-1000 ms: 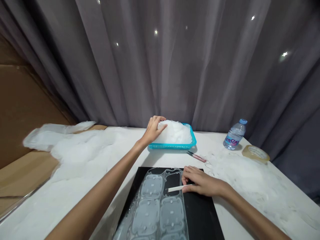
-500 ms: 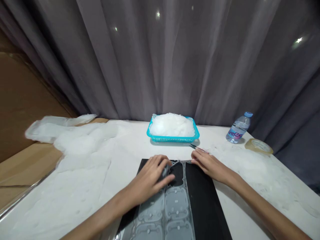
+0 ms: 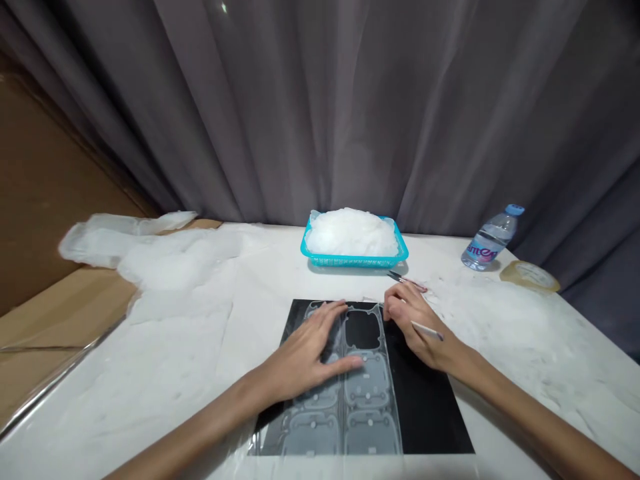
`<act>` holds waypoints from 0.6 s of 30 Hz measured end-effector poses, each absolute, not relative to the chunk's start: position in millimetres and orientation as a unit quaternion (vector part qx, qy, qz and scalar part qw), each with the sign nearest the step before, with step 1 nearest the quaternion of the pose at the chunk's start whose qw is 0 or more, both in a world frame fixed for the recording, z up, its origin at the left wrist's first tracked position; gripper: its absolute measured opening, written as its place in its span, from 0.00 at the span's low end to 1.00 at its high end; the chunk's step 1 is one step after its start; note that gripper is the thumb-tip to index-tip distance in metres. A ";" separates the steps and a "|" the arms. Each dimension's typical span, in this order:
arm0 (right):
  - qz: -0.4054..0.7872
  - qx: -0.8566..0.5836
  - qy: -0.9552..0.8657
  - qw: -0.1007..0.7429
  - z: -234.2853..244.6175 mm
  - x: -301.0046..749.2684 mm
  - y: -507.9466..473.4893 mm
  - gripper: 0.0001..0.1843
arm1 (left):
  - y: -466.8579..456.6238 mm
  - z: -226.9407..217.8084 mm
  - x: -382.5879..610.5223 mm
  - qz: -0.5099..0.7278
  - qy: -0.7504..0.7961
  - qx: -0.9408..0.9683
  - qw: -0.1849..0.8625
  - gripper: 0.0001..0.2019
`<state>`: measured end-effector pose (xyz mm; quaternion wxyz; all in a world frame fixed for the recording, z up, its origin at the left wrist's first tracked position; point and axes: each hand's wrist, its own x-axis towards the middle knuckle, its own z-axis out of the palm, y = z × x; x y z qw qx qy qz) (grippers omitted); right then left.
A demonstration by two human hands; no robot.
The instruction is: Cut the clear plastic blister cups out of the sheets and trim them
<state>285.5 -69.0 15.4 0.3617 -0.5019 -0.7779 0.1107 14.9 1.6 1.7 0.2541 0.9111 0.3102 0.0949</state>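
A clear plastic sheet of moulded rounded-square cells (image 3: 350, 400) lies on a black mat (image 3: 430, 407) in front of me. My left hand (image 3: 313, 350) lies flat on the sheet's upper left cells, fingers stretched out. My right hand (image 3: 415, 323) rests at the sheet's upper right edge, fingers curled round a thin white stick (image 3: 427, 330) that points back over the hand. One cell (image 3: 363, 330) next to both hands shows plain black.
A turquoise basket (image 3: 354, 257) heaped with white fluffy stuff stands behind the mat. Small pink-handled scissors (image 3: 406, 280) lie beside it. A water bottle (image 3: 490, 239) and a tape roll (image 3: 530, 275) stand at the right. White filling (image 3: 165, 267) spreads over the left.
My left hand left the basket's white heap and came down flat on the sheet. My right hand shifted along the sheet's top edge, and the white stick now points backward.
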 end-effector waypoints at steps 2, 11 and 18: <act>0.179 -0.497 -0.767 0.363 18.7 279.7 -72.4 0.25 | 4.6 5.6 -1.1 0.120 0.331 0.900 0.257 0.39; 0.347 -0.445 -0.755 0.334 29.8 236.5 -63.3 0.13 | 5.7 0.0 -39.0 0.104 0.325 0.906 0.251 0.34; 0.360 -0.424 -0.764 0.328 1.6 221.6 -60.5 0.06 | 0.9 -4.0 -37.3 0.142 0.307 0.906 0.254 0.34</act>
